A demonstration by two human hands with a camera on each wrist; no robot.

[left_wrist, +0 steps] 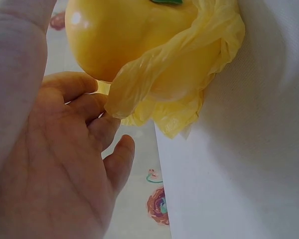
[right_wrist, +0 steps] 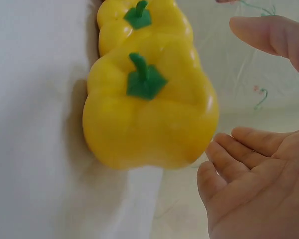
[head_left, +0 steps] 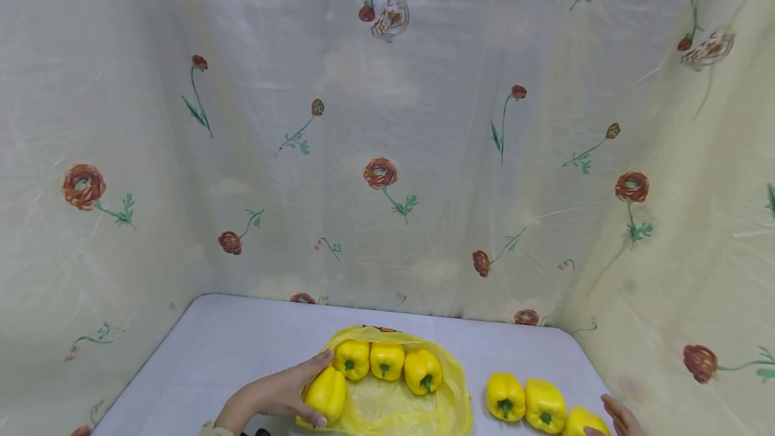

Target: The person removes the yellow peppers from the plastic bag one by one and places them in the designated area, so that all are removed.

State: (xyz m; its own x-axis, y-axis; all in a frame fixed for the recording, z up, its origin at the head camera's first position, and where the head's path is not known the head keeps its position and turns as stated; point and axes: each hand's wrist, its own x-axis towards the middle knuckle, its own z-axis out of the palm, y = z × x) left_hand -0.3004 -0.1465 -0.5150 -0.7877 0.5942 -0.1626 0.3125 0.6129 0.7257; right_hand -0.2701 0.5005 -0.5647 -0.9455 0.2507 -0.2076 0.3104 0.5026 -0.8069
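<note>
In the head view my left hand [head_left: 280,392] spans a yellow bell pepper [head_left: 327,395], thumb on its near side and fingers on its far side. This pepper lies at the left edge of a yellow plastic bag [head_left: 387,412], whose crumpled rim [left_wrist: 154,64] wraps over its side in the left wrist view. My left fingers [left_wrist: 87,102] curl in against pepper and bag. Beside the rightmost loose pepper [right_wrist: 149,119] is my right hand [right_wrist: 259,174], fingers spread and thumb apart, fingertips right at the pepper's side.
Three more yellow peppers [head_left: 386,360] sit in a row along the bag's far side. To the right, two loose peppers [head_left: 545,404] line up with the one near my right hand. The white table [head_left: 254,328] is enclosed by flower-patterned curtains [head_left: 387,234].
</note>
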